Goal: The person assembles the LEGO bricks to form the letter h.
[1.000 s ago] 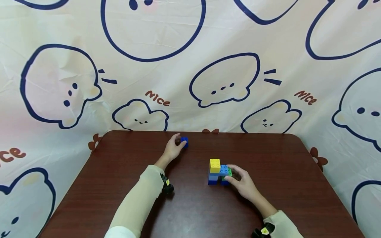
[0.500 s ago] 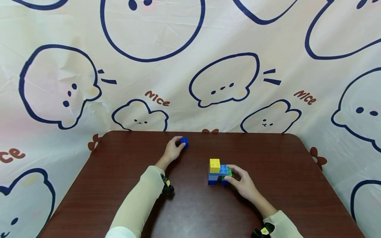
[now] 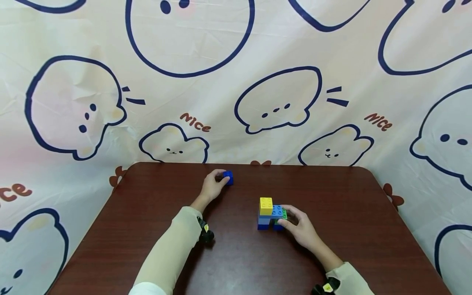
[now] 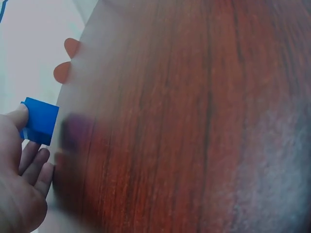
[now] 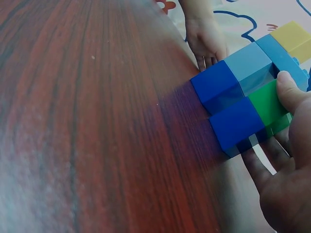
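Note:
Near the far edge of the table, my left hand (image 3: 212, 186) pinches a blue toy building brick (image 3: 228, 178). In the left wrist view the thumb lies on one side of that brick (image 4: 42, 120), and fingers reach behind it. My right hand (image 3: 304, 229) grips the right side of a small block structure (image 3: 276, 210), its thumb on a green brick (image 5: 267, 103). Two dark blue bricks (image 5: 236, 124) form its feet. A light blue brick (image 5: 249, 65) stands on the left foot, a blue brick bridges across, and a yellow brick (image 3: 266, 206) tops the left end.
The dark brown wooden table (image 3: 236, 262) has rounded far corners. Behind it hangs a pale cloth (image 3: 221, 94) printed with cartoon outlines, touching or close to the far edge. A wrist camera (image 3: 206, 234) is worn on the left sleeve.
My left hand has drawn back slightly toward me, and the blue brick in it has tipped a little. The right hand and the block structure have stayed in place.

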The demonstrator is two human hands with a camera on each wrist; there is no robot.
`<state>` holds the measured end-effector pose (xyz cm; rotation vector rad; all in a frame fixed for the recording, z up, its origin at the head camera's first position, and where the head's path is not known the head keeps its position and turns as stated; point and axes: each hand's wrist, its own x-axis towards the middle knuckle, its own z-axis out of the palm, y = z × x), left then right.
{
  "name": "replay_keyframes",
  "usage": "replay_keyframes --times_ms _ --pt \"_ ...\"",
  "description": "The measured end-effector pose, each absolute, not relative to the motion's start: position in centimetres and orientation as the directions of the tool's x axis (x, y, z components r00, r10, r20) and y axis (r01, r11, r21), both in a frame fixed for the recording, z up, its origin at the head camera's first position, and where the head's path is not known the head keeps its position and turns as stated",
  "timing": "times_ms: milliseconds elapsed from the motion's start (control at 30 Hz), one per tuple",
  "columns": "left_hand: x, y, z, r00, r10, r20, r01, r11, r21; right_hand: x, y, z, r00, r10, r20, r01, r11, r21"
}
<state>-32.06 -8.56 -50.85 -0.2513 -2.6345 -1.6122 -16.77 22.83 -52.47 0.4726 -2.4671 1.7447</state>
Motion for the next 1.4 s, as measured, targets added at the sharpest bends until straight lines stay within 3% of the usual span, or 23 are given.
replay_keyframes --times_ms 367,1400 --pt "-31.8 -8.7 -50.4 -0.985 0.129 0.116 0.16 0.418 0.894 -16.8 22.7 -52.4 -0.944 -0.218 0.246 -0.304 0.293 -0.907" --pt "-28.2 -7.3 -45.7 -0.929 0.294 0.226 0.316 0.306 0.898 -16.6 22.8 -52.2 -0.947 -0.212 0.24 -0.297 0.298 -0.907"
